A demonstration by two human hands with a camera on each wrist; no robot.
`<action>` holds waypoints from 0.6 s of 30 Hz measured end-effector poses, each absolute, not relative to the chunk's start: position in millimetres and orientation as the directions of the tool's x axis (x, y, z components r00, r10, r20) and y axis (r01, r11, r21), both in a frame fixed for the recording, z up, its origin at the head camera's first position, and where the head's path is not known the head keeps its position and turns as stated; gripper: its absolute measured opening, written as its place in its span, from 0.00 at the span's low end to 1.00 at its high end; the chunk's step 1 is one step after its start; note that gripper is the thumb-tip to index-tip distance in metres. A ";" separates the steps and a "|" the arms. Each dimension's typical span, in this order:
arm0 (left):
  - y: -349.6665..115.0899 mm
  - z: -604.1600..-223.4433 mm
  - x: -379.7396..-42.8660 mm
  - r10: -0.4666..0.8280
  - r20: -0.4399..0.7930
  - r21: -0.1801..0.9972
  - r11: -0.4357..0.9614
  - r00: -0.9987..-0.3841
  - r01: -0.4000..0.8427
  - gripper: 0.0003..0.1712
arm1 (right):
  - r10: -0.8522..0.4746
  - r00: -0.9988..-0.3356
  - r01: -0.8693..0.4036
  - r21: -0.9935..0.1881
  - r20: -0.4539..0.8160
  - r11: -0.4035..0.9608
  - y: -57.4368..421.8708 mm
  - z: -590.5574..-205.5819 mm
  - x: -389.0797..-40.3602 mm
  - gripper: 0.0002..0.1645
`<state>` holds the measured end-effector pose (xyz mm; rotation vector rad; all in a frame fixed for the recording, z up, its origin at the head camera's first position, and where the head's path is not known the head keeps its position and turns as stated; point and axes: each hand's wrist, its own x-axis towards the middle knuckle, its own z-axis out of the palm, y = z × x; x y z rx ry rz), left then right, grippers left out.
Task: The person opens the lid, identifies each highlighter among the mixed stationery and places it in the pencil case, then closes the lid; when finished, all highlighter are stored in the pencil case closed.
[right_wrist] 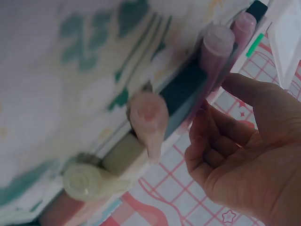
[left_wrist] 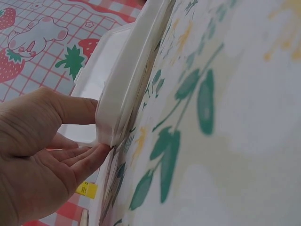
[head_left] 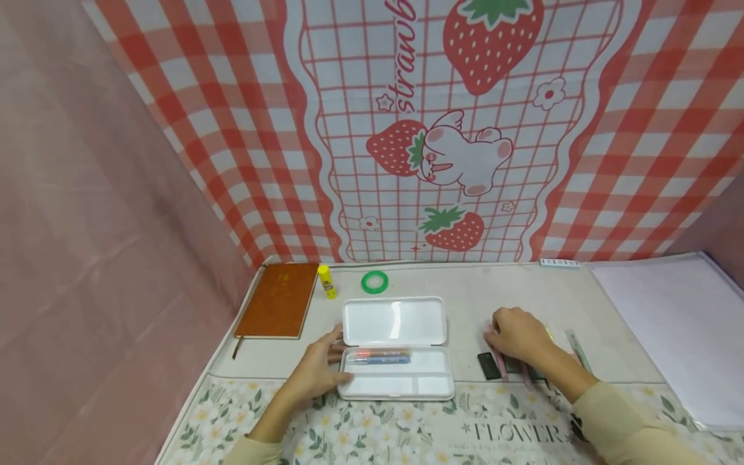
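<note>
An opened white pencil case (head_left: 434,361) lies with its lid (head_left: 395,321) folded back; orange and blue pens (head_left: 380,357) rest in its upper compartment. My left hand (head_left: 316,368) grips the case's left end; in the left wrist view the thumb is on the rim and the fingers reach below the wall. To the right, my right hand (head_left: 520,336) pinches the far end of a pink pen (right_wrist: 217,44) between thumb and fingers. Around it lie a second pink pen (right_wrist: 244,26), a pale pink pen (right_wrist: 149,113), a yellowish one (right_wrist: 82,181) and dark blocks (head_left: 488,365).
A brown notebook (head_left: 279,300) lies at the back left, beside a yellow glue stick (head_left: 327,281) and a green tape roll (head_left: 374,282). A ruler-like strip (head_left: 578,349) is right of my right hand. A large white sheet (head_left: 668,329) covers the right side.
</note>
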<state>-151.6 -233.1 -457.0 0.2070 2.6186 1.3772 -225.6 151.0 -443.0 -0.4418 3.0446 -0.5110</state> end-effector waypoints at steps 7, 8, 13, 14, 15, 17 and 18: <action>-233.1 -459.1 -152.3 0.204 -0.078 0.824 0.565 -0.976 0.052 0.56 | -0.289 -0.956 -0.283 -0.379 0.041 0.881 146.2 -447.1 -225.5 0.08; -233.0 -459.4 -152.4 0.208 -0.070 0.822 0.566 -0.976 0.062 0.57 | -0.291 -0.956 -0.285 -0.396 0.046 0.873 145.6 -446.6 -225.1 0.10; -233.6 -459.5 -151.8 0.214 -0.062 0.823 0.564 -0.975 0.071 0.57 | -0.296 -0.952 -0.295 -0.466 0.074 0.834 141.2 -435.2 -221.2 0.17; -233.7 -459.5 -151.8 0.213 -0.065 0.824 0.563 -0.975 0.068 0.57 | -0.297 -0.951 -0.299 -0.476 0.082 0.827 140.4 -431.2 -220.1 0.17; -233.6 -459.3 -151.8 0.212 -0.066 0.822 0.565 -0.975 0.067 0.57 | -0.302 -0.949 -0.306 -0.485 0.089 0.819 139.9 -426.9 -219.2 0.17; -233.4 -459.1 -152.0 0.210 -0.062 0.821 0.567 -0.976 0.070 0.57 | -0.310 -0.945 -0.322 -0.488 0.107 0.811 139.3 -418.1 -218.2 0.18; -233.1 -459.2 -152.3 0.213 -0.056 0.819 0.568 -0.975 0.077 0.57 | -0.315 -0.942 -0.329 -0.487 0.113 0.809 139.3 -414.0 -218.0 0.18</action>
